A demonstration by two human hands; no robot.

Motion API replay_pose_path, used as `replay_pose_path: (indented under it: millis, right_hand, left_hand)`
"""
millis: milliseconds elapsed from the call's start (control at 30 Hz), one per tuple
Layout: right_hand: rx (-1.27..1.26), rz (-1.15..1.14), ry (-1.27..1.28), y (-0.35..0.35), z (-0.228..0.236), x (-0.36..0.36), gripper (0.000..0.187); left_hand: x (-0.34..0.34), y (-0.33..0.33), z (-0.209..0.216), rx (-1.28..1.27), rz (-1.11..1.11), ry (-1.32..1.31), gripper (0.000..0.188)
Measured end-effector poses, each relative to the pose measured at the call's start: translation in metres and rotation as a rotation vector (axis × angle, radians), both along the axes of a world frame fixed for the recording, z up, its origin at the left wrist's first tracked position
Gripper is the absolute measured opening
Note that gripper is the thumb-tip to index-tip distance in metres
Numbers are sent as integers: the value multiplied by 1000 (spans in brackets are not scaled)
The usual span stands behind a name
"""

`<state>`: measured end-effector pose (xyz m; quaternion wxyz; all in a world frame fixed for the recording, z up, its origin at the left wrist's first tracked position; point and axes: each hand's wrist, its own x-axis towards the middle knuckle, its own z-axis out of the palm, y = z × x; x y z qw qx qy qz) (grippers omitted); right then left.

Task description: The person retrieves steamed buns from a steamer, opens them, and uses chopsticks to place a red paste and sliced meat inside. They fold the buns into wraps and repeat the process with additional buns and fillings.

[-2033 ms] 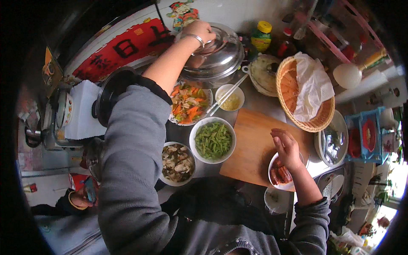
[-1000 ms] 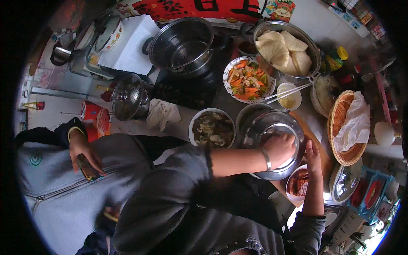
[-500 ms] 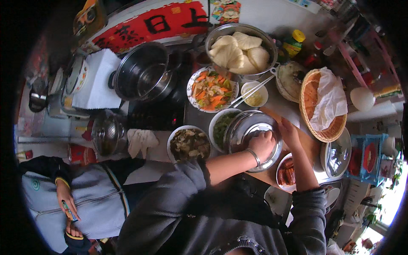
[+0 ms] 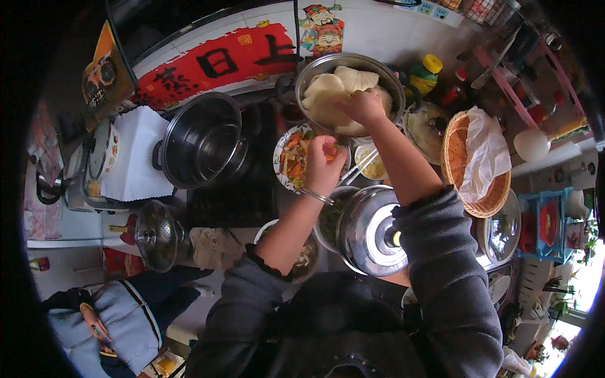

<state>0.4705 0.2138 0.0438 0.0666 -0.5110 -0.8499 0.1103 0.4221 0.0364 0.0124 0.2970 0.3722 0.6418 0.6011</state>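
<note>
A steel pot at the back holds several pale folded steamed buns. My right hand reaches into it, fingers bent down and closed against a bun. Just in front, my left hand, a bracelet at its wrist, hovers by the plate of mixed carrots and vegetables. Its fingers are curled but apart, with nothing visible in them. Chopsticks rest across a small bowl of yellowish food. Nearer me, a shiny domed lid sits beside a bowl of greens.
An uncovered dark pot stands at left. At right are a wicker basket with white cloth and a glass-lidded pan. My left forearm partly covers a bowl of dark food. Another person is at lower left.
Both my hands have left the domed lid and moved away from me: the right into the pot of buns, the left beside the vegetable plate. The view has shifted slightly.
</note>
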Motion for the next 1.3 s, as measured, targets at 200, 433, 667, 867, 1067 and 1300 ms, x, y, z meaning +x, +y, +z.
replay_pose_path:
  millis: [200, 433, 667, 867, 1067, 1300]
  right_hand:
    - [-113, -17, 260, -24, 18, -22, 44]
    - [518, 325, 636, -98, 67, 18, 30]
    - [439, 459, 672, -193, 84, 100, 56]
    - [126, 254, 840, -247, 87, 210, 62]
    - [-265, -51, 1275, -332, 64, 354, 41]
    - [-437, -401, 2009, -441, 37, 493, 35]
  left_hand:
    - [-10, -2, -15, 54, -85, -274, 53]
    - [-17, -12, 39, 475, -241, -1089, 80]
    - [28, -63, 87, 288, -455, -983, 94]
    - [121, -107, 91, 262, -703, -1000, 96]
    - [250, -167, 89, 75, -872, -1095, 82]
    - [393, -251, 80, -67, -972, -1198, 77]
